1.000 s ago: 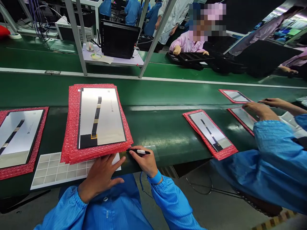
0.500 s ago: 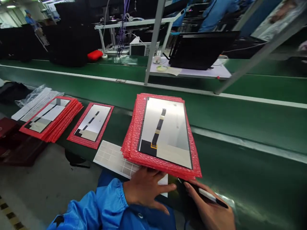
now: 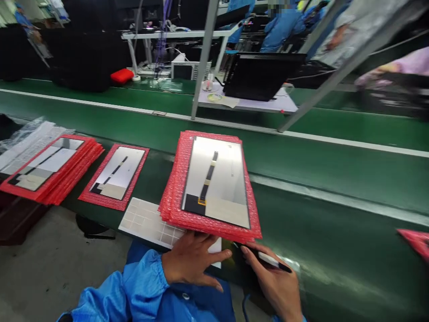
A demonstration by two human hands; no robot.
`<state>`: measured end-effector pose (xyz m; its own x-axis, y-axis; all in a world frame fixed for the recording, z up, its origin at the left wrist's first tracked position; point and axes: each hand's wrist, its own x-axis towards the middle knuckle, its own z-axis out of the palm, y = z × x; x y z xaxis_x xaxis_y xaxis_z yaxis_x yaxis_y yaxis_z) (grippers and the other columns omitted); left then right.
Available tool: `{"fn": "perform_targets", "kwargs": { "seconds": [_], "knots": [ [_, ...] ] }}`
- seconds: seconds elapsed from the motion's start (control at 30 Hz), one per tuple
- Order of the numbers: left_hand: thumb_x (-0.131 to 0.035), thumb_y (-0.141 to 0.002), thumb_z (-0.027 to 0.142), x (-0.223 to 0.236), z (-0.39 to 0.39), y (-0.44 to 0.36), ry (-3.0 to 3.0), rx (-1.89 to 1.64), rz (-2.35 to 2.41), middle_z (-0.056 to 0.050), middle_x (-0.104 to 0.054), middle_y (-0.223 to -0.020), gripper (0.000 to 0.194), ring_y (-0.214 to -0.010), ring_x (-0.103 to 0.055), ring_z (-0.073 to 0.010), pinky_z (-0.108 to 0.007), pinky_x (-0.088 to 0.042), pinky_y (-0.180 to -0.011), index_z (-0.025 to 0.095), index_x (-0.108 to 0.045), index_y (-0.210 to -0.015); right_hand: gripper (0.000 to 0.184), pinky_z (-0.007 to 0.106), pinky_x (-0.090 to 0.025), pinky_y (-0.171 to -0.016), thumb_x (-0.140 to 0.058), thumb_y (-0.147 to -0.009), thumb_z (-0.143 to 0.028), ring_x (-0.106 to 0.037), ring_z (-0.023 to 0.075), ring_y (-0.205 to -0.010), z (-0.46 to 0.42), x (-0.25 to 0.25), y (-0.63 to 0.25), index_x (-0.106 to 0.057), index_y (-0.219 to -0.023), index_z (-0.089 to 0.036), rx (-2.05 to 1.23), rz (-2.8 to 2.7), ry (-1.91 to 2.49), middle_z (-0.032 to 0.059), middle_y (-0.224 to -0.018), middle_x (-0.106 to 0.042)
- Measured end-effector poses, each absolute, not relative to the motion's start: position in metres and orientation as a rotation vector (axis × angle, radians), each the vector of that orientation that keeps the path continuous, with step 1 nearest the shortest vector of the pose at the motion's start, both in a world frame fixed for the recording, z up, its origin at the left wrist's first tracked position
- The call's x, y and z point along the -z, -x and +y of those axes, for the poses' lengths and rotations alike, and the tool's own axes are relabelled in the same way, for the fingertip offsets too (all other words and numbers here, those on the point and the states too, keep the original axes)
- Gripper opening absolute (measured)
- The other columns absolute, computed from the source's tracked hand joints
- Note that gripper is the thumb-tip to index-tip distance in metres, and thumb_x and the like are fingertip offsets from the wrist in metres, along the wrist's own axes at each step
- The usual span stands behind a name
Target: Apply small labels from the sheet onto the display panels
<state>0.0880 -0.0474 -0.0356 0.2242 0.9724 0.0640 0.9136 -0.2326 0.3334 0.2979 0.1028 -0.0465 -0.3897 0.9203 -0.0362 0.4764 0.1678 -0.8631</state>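
Note:
A silver-backed display panel (image 3: 217, 179) with a black and gold flat ribbon cable (image 3: 208, 176) lies on a stack of red bubble-wrap sheets (image 3: 172, 214). My left hand (image 3: 191, 259) rests with fingers spread on a white gridded sheet (image 3: 147, 221), against the stack's near edge. My right hand (image 3: 271, 279) holds a white and black marker pen (image 3: 270, 260) just below the stack's near corner. Its tip is hidden by my fingers. To the left, two more panels on red bubble wrap (image 3: 117, 174) (image 3: 47, 165) lie on the belt.
The green conveyor belt (image 3: 318, 179) runs across the view with a white stripe. A black monitor (image 3: 264, 76) stands on a white shelf behind metal posts. Clear plastic sheets (image 3: 23, 138) lie at far left. A red bubble-wrap corner (image 3: 415, 241) shows at the right edge.
The view has swung left, bringing the stack to the centre and more panels into sight. My hands stay at the stack's near edge, and the pen remains in my right hand.

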Motion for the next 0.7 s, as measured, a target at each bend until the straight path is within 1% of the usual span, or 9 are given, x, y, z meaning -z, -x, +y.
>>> {"fn": "perform_targets", "kwargs": {
  "seconds": [0.1,0.17,0.27,0.37,0.57,0.7],
  "knots": [
    [-0.054,-0.089,0.083,0.044,-0.050,-0.093,-2.204,-0.345,1.801,-0.013,-0.047,-0.162,0.089,-0.142,-0.048,-0.0352,-0.047,-0.039,-0.109,0.037,-0.037,-0.162,0.032,0.037,-0.064,-0.071,-0.079,-0.081,-0.053,-0.078,0.0291,-0.075,0.096,0.041,-0.295,-0.084,-0.089,-0.023,-1.232,-1.908,1.230,0.0082,-0.083,-0.083],
    [-0.058,-0.088,0.081,0.050,-0.051,-0.095,-2.188,-0.325,1.811,-0.011,-0.046,-0.163,0.089,-0.144,-0.046,-0.0364,-0.049,-0.038,-0.111,0.039,-0.035,-0.163,0.029,0.038,-0.063,-0.070,-0.078,-0.084,-0.051,-0.077,0.0287,-0.076,0.093,0.040,-0.294,-0.083,-0.090,-0.023,-1.266,-1.855,1.201,0.0085,-0.084,-0.082],
    [-0.059,-0.090,0.078,0.057,-0.051,-0.096,-2.208,-0.326,1.829,-0.009,-0.043,-0.166,0.087,-0.148,-0.042,-0.0380,-0.051,-0.036,-0.114,0.042,-0.032,-0.164,0.025,0.036,-0.062,-0.069,-0.079,-0.085,-0.046,-0.076,0.0270,-0.076,0.092,0.043,-0.295,-0.082,-0.091,-0.022,-1.296,-1.829,1.189,0.0080,-0.084,-0.082],
    [-0.061,-0.089,0.078,0.059,-0.051,-0.096,-2.221,-0.330,1.843,-0.008,-0.041,-0.168,0.086,-0.151,-0.038,-0.0393,-0.053,-0.036,-0.115,0.043,-0.033,-0.163,0.022,0.034,-0.060,-0.068,-0.079,-0.086,-0.043,-0.075,0.0252,-0.073,0.092,0.045,-0.297,-0.081,-0.089,-0.021,-1.295,-1.836,1.193,0.0070,-0.081,-0.081],
    [-0.061,-0.090,0.077,0.058,-0.050,-0.097,-2.246,-0.301,1.852,-0.009,-0.043,-0.166,0.084,-0.150,-0.040,-0.0392,-0.054,-0.037,-0.114,0.043,-0.036,-0.162,0.020,0.034,-0.061,-0.070,-0.078,-0.088,-0.041,-0.077,0.0271,-0.083,0.092,0.049,-0.300,-0.081,-0.094,-0.022,-1.331,-1.815,1.188,0.0075,-0.086,-0.081],
    [-0.061,-0.090,0.077,0.057,-0.049,-0.096,-2.263,-0.279,1.850,-0.010,-0.045,-0.165,0.084,-0.150,-0.041,-0.0394,-0.053,-0.038,-0.112,0.042,-0.037,-0.162,0.019,0.035,-0.061,-0.071,-0.078,-0.088,-0.040,-0.077,0.0270,-0.083,0.092,0.051,-0.300,-0.082,-0.094,-0.022,-1.345,-1.822,1.175,0.0072,-0.086,-0.081]
  ]
}}
